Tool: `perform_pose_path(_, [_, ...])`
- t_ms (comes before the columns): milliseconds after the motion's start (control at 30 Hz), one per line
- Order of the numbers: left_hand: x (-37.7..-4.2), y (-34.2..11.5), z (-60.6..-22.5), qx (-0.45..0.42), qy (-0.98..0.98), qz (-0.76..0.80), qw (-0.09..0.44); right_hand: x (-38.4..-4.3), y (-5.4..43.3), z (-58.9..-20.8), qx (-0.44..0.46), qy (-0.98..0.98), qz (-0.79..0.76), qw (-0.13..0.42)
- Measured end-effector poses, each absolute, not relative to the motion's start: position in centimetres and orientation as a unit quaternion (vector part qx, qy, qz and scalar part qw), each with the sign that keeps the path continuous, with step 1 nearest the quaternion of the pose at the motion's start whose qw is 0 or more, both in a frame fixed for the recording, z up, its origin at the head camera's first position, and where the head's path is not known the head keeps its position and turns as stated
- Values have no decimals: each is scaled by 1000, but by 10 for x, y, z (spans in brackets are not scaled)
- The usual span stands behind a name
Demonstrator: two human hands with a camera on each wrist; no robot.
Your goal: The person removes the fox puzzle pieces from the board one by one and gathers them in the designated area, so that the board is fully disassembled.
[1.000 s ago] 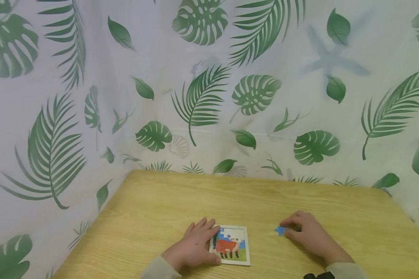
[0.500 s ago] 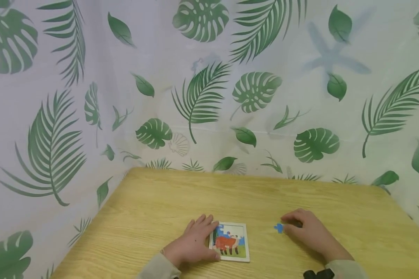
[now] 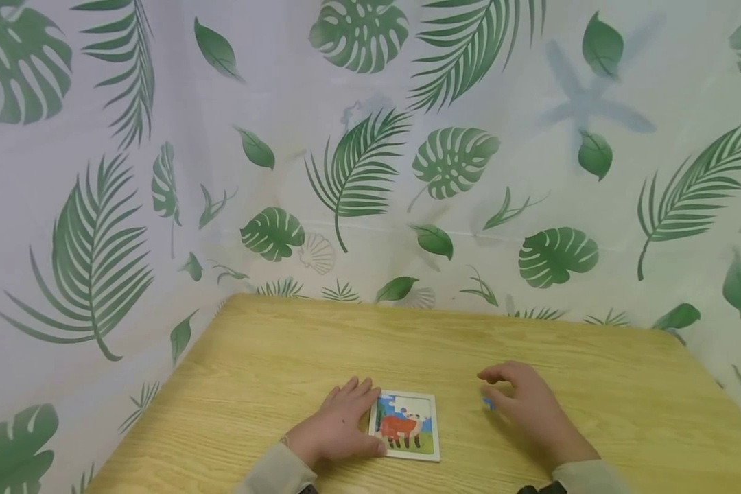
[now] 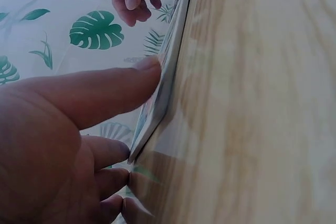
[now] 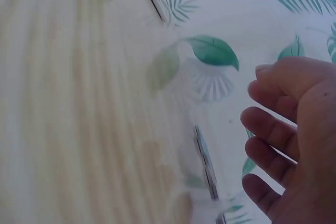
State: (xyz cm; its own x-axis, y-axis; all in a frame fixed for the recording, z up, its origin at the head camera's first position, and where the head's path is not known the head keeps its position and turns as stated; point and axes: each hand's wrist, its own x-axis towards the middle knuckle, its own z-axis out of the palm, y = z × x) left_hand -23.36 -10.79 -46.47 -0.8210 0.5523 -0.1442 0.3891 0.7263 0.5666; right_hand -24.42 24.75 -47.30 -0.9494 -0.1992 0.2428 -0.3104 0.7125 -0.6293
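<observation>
Right hand (image 3: 521,408) has changed most: a second ago it pinches the blue jigsaw piece (image 3: 488,404), now thumb and forefinger stand parted and grip nothing, and the hand sits further over toward the framed puzzle (image 3: 407,436). Its other fingers curl loosely (right wrist view shows that best). Left hand (image 3: 339,427) matches the earlier frames: fingers straight and spread, thumb and fingertips on the left edge of the puzzle, not gripped round it. Blue piece lies on the table (image 3: 321,343), right of the puzzle and well apart from it, now mostly hidden behind the right thumb; only a sliver shows. Right wrist view has a thin flat edge (image 5: 206,163) near the fingers; can't tell which piece it is, and another edge is cut off at the bottom. Dark wristband (image 3: 543,488) is cropped by the head view too. Puzzle is a flat square with a white rim, red animal on green and blue, jagged white patch up top. Table has yellowish wood grain; wall cloth (image 3: 370,274) is creased, white, leaf-printed.
</observation>
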Motion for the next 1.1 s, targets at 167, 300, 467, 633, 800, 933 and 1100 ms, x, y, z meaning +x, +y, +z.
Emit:
perform_pose_path(167, [-235, -110, -466, 263, 916, 262, 152, -246, 225, -476, 166, -917, 351, 90])
perform_pose_path(300, [-238, -111, -467, 264, 916, 260, 154, -247, 207, -478, 195, -912, 351, 91])
perform_pose_path(467, [-239, -110, -468, 268, 915, 259, 151, -246, 183, -478, 218, -905, 353, 93])
perform_pose_path(633, [-237, -109, -467, 268, 917, 255, 148, -242, 162, -477, 187, -910, 366, 64])
perform_pose_path(800, [-236, -108, -466, 266, 919, 252, 144, -241, 147, -477, 184, -910, 370, 33])
perform_pose_path(933, [-236, -108, -469, 267, 920, 248, 144, -243, 138, -477, 207, -909, 362, 13])
perform_pose_path(1100, [-237, -108, -469, 268, 920, 247, 144, -247, 129, -478, 214, -914, 346, 9])
